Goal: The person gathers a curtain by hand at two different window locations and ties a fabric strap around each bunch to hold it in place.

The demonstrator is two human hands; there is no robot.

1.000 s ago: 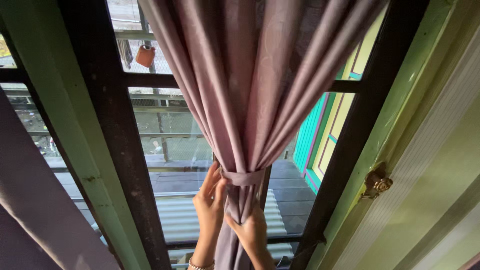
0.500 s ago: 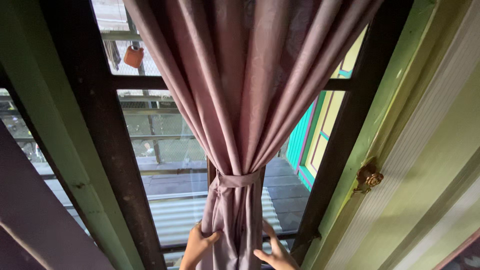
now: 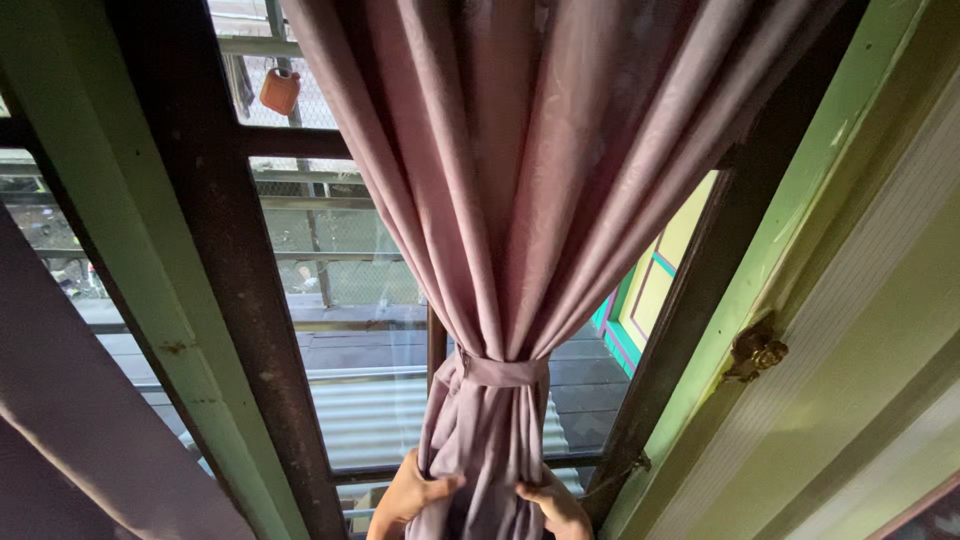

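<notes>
A mauve curtain (image 3: 520, 190) hangs in front of a dark-framed window and is gathered by a tie band (image 3: 495, 370) of the same cloth. Below the band the fabric bunches into a narrow tail (image 3: 480, 450). My left hand (image 3: 412, 492) grips the tail's left edge at the bottom of the view. My right hand (image 3: 556, 505) holds the tail's right edge, fingers curled on the cloth. Both wrists are cut off by the frame's lower edge.
A dark window frame (image 3: 225, 270) with a crossbar stands left of the curtain, a green wooden jamb (image 3: 100, 230) beside it. A brass hook (image 3: 755, 352) sits on the green frame at right. Another curtain panel (image 3: 70, 420) hangs lower left. Outside hangs an orange object (image 3: 280, 90).
Both hands slid down from the tie band to the tail beneath it and now pinch its edges. The view has shifted slightly, bringing the curtain closer.
</notes>
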